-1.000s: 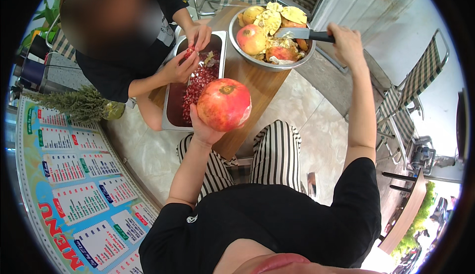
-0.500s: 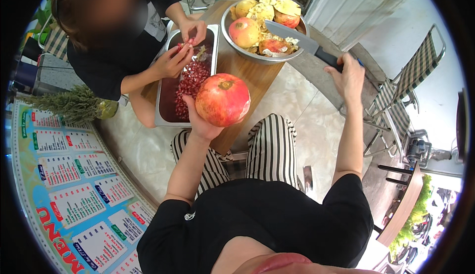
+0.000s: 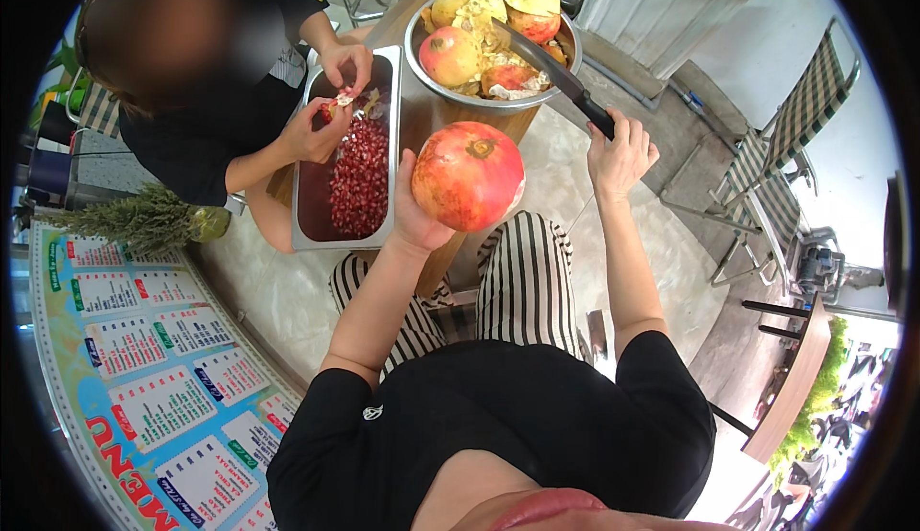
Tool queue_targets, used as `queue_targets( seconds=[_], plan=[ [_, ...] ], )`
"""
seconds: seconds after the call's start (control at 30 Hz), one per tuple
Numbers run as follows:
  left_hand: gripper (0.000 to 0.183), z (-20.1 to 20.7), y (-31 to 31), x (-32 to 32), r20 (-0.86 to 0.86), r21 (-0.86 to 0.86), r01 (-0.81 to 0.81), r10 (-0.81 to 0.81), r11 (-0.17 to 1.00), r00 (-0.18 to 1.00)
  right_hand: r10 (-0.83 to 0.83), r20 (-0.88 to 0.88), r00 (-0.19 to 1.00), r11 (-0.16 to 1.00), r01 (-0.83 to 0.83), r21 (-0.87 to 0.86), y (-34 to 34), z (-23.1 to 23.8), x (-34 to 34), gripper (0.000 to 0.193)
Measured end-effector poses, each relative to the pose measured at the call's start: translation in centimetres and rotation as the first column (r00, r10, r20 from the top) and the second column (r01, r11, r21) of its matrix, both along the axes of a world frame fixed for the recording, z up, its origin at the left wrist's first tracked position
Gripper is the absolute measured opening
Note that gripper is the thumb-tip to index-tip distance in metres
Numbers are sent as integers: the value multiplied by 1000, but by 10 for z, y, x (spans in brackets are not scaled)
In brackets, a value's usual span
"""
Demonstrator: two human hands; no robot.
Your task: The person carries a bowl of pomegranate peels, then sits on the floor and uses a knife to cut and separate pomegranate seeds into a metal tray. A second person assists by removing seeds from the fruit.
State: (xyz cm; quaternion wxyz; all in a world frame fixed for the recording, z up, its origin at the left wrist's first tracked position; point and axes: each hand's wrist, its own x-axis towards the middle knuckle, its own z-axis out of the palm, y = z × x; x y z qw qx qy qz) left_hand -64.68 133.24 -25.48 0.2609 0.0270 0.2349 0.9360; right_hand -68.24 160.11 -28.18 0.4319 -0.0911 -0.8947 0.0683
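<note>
The left hand [image 3: 414, 207] cups a whole red pomegranate [image 3: 468, 175] from below and behind, fingers curled around its left side, holding it up just in front of the near end of the wooden bench [image 3: 428, 121]. The right hand [image 3: 621, 152] is closed around the black handle of a long knife [image 3: 554, 73], to the right of the pomegranate, with the blade reaching back over the rim of the round metal bowl [image 3: 414, 44] beyond the fruit. That bowl holds more pomegranates and pale peel scraps.

Judging from this, the fruit is picked and raised but not yet cut: the step in hand looks like bringing blade and fruit together. The next move would call for swinging the knife toward the pomegranate's crown, which faces up and to the right, while the cupping fingers stay clear of the edge.

Left of the pomegranate, a rectangular steel tray [image 3: 305, 199] is heaped with red seeds. Another person's hands [image 3: 324, 119] pick at a fruit piece above it.

Far to the lower left of the pomegranate lies a large curved menu board [image 3: 144, 387], blue-bordered with yellow and pale panels of small print and big red lettering along its edge.
</note>
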Motion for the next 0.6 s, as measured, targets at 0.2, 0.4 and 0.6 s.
queue_targets(
  seconds=[0.2,0.4,0.6],
  plan=[
    [82,4,-5,3,-2,165,13,-13,986,1000,89,165,982,991,-71,-113,-12,8,-8,26],
    [83,8,-16,9,11,96,-32,31,995,999,56,302,952,996,-34,-79,-18,12,-17,24],
    [82,12,-21,14,43,47,-104,102,993,994,52,359,932,992,-8,-123,-25,23,-19,28]
  ],
)
